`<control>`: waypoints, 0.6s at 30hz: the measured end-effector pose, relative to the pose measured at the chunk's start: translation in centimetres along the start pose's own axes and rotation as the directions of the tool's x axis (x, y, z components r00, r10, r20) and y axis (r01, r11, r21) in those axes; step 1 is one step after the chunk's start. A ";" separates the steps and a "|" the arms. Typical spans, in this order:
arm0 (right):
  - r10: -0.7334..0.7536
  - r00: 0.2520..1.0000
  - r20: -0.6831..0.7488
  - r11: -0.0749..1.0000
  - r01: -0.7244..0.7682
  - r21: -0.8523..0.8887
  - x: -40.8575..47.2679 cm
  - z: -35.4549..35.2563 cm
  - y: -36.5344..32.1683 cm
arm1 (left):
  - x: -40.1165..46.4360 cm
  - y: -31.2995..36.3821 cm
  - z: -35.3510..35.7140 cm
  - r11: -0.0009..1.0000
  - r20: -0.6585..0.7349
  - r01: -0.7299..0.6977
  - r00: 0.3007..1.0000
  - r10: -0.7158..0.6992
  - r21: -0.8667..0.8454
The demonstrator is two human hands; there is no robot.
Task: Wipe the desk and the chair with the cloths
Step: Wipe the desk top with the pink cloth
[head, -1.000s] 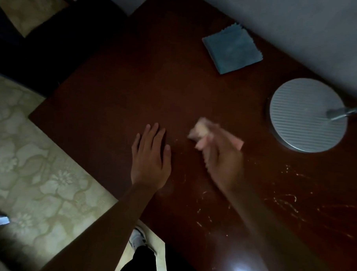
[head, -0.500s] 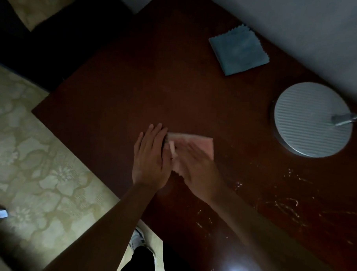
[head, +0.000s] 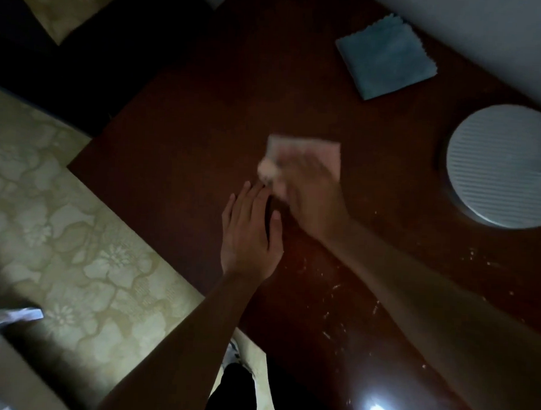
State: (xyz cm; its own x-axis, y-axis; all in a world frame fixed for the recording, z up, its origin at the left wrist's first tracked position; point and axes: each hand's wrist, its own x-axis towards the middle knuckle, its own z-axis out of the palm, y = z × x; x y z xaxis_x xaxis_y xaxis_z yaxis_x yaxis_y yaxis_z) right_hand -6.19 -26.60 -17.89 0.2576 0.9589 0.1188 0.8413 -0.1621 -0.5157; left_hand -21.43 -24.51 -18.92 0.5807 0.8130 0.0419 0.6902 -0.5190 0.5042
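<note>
A dark red-brown desk (head: 188,133) fills most of the view. My right hand (head: 313,197) presses a pink cloth (head: 302,150) flat onto the desk near its middle; the hand and cloth are blurred. My left hand (head: 251,232) lies flat on the desk with fingers together, just left of and touching my right hand. It holds nothing. A folded blue cloth (head: 387,56) lies at the back of the desk, apart from both hands. A dark chair (head: 83,57) stands beyond the desk's left corner.
A round ribbed grey lamp base (head: 500,165) with a metal stem sits at the desk's right side. Pale scratches mark the desk's near right part (head: 337,288). Patterned floor (head: 60,226) lies to the left, a grey wall (head: 487,34) behind. My shoe (head: 233,353) shows below.
My right hand swept the pink cloth left against my left hand, then pushed it away from me toward the desk's middle. My left hand stayed flat in place.
</note>
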 end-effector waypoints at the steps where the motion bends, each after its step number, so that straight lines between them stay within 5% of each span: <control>1: -0.047 0.998 0.039 0.998 0.045 0.041 -2.6 0.0 -1.4 | 0.0 0.1 0.0 1.000 0.004 0.012 1.000 -0.012 -0.016; 6: 0.076 0.996 -0.037 0.947 -0.060 0.315 -3.7 -3.7 -0.6 | 0.1 0.0 0.1 0.998 -0.004 -0.019 1.000 0.019 -0.055; 9: 0.189 0.980 -0.067 0.971 -0.177 0.158 3.0 -5.4 3.9 | 0.0 0.0 0.1 0.999 -0.012 -0.014 1.000 0.013 -0.039; 12: 0.131 0.991 0.012 0.991 -0.131 -0.007 5.0 -4.9 6.2 | 0.1 0.0 0.1 0.999 -0.022 -0.019 1.000 0.018 -0.046; 18: 0.024 0.996 -0.086 1.000 -0.024 -0.006 -8.3 -1.3 -1.5 | 0.0 -0.2 -0.1 0.996 -0.022 -0.036 0.999 0.034 -0.086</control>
State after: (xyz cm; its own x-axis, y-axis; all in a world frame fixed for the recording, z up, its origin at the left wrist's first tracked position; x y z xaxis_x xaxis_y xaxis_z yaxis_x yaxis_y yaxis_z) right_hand -8.92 -34.58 -16.98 0.3170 0.9314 0.1787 0.8377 -0.1867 -0.5132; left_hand -21.62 -24.42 -18.90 0.5944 0.8004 0.0778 0.6295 -0.5233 0.5743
